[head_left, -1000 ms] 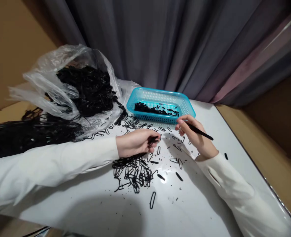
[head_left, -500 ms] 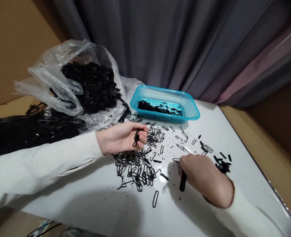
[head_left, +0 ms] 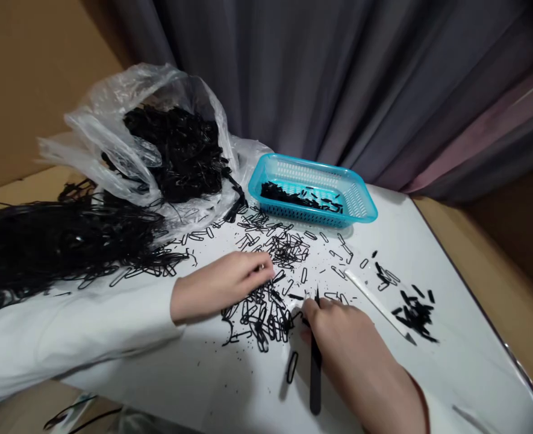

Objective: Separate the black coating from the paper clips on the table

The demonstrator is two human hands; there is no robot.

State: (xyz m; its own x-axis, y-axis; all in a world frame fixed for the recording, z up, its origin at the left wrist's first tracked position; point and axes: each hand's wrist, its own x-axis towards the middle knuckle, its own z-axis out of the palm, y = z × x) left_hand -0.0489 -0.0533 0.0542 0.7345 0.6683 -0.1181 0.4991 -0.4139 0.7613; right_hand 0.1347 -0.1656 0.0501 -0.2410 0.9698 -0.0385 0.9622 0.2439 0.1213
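My left hand (head_left: 225,282) is palm down over a pile of small black loops (head_left: 266,319), its fingertips curled together. Whatever is between those fingertips is hidden. In my right hand (head_left: 347,334) is a slim black tool that looks like tweezers (head_left: 315,380), with its pointed end up and its broad end toward me. My right fingertips are low at the right edge of the pile, near a short black piece (head_left: 296,296). One separate loop (head_left: 292,367) lies just left of the tweezers.
A blue plastic basket (head_left: 361,208) holds short black pieces. Left of it, a clear plastic bag (head_left: 112,129) bulges with black strips, beside a long black bundle (head_left: 67,241). A white pen-like tool (head_left: 379,307) and a heap of black pieces (head_left: 415,316) lie on the white table (head_left: 465,337).
My left hand has turned palm down and lowered onto the pile; the black loops it held no longer show. My right hand has moved left and nearer me, uncovering the white pen-like tool.
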